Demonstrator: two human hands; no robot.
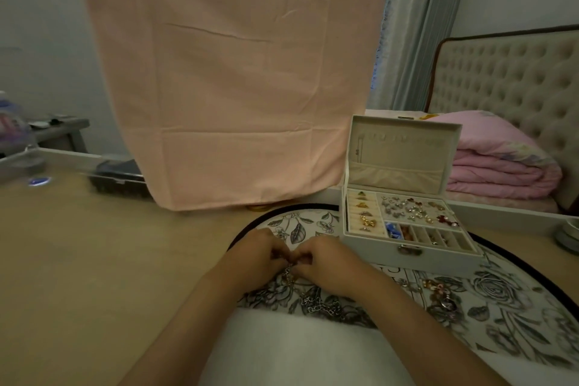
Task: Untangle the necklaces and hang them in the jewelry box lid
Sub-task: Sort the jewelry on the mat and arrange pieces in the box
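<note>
**Both hands pinching one silver chain necklace at mat centre**

Left hand (257, 252) and right hand (332, 263) are meeting knuckle to knuckle, fingers curled narrow, each pinching the top of the silver chain necklace (313, 299). The chain is trailing down from the fingertips toward the person and is lying in loose loops on the floral mat (507, 301).

Item 2: a second tangle of necklaces (441, 296), with gold and pinkish pieces, is lying on the mat to the right of the hands, apart from them and just in front of the jewelry box (445, 258).

Item 3: the jewelry box is sitting on the mat's far right part with its lid (404, 153) standing upright. Whether a chain is hanging inside the lid cannot be told. Rings (365, 213) are filling the left slots; small earrings (413, 210) are filling the tray beside them.

Surroundings: the mat is resting on a wooden table (94, 260); a pink cloth (225, 88) is hanging behind; a folded pink quilt (501, 166) is lying beyond the box.
</note>
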